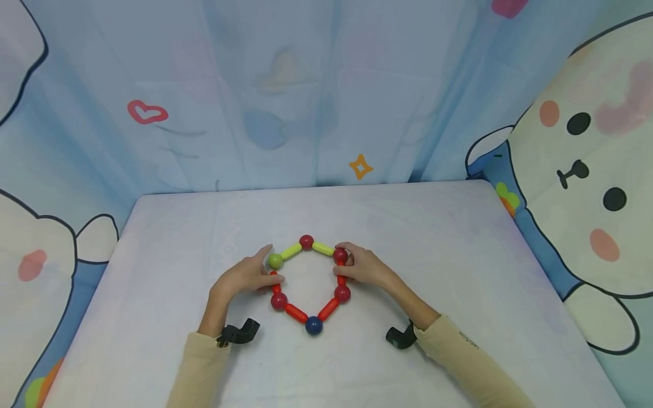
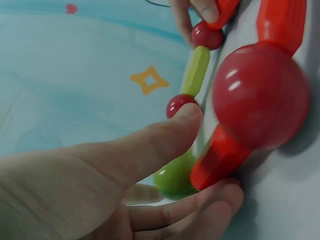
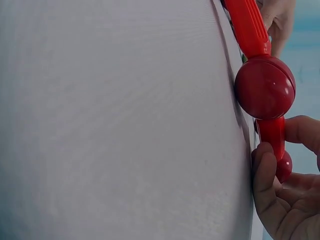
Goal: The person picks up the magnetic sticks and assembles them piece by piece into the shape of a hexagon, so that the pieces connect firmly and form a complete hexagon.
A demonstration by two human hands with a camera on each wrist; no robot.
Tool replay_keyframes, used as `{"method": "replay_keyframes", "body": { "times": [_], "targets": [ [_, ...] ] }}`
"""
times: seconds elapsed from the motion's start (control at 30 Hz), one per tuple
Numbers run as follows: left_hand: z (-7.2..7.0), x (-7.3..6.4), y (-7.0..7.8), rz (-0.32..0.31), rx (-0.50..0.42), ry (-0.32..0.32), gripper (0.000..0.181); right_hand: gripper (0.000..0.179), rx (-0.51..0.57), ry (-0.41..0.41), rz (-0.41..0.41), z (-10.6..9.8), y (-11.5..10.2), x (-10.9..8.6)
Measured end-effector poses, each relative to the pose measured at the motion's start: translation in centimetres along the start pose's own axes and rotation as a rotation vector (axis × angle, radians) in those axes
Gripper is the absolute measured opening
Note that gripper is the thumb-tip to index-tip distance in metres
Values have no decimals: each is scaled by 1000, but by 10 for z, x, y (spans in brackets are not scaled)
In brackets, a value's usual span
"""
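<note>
A ring of balls and ribbed rods lies on the white table. Its left side has a green ball (image 1: 275,261), a red rod (image 2: 217,157) and a red ball (image 2: 261,96). My left hand (image 1: 245,276) is around that rod, thumb across it, fingers on the outer side, index beside the green ball. Opposite, my right hand (image 1: 364,266) pinches another red rod (image 3: 272,137) between thumb and finger, close to a red ball (image 1: 340,256). Yellow-green rods (image 1: 323,249) meet a red ball (image 1: 306,242) at the far end; a blue ball (image 1: 313,325) joins two red rods nearest me.
The white table (image 1: 433,226) has its far edge against a pale blue curtain (image 1: 306,136) printed with cartoon animals. Black wrist mounts (image 1: 242,331) sit at both cuffs. Beige sleeves (image 1: 469,362) come in from the near side.
</note>
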State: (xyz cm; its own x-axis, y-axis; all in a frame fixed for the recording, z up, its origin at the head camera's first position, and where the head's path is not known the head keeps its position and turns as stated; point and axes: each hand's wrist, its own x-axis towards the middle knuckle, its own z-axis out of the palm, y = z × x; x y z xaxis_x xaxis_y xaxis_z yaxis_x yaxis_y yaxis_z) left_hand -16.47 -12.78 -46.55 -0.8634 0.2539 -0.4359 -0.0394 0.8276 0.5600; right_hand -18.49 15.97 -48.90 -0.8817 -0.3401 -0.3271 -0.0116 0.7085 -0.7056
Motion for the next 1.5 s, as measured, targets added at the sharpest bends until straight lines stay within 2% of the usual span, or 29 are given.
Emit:
{"method": "replay_keyframes", "body": {
  "times": [0.07, 0.17, 0.33, 0.57, 0.77, 1.07, 1.33, 1.5],
  "targets": [
    [2, 1, 1, -6, -1, -7, 92, 61, 1, -3, -1, 0, 0, 0],
    [4, 2, 4, -12, -17, 22, 94, 62, 3, -9, 1, 0, -1, -1],
    [3, 2, 5, -19, -32, 53, 86, 62, 8, -13, 0, -1, -1, 0],
    [2, 2, 3, 7, -23, 41, 72, 63, 11, -20, 5, 0, 0, 2],
    [4, 3, 4, 4, -38, 57, 72, 63, 13, -13, 12, -1, 2, 4],
    [6, 5, 3, 32, -83, 82, 73, 62, 71, 13, 32, -1, 6, 6],
    [0, 2, 2, 64, -41, 90, 66, 57, 79, 27, 48, -6, 9, 6],
    [-4, 0, 0, 67, -33, 123, 62, 54, 66, 27, 56, -10, 11, 6]
  ]
}}
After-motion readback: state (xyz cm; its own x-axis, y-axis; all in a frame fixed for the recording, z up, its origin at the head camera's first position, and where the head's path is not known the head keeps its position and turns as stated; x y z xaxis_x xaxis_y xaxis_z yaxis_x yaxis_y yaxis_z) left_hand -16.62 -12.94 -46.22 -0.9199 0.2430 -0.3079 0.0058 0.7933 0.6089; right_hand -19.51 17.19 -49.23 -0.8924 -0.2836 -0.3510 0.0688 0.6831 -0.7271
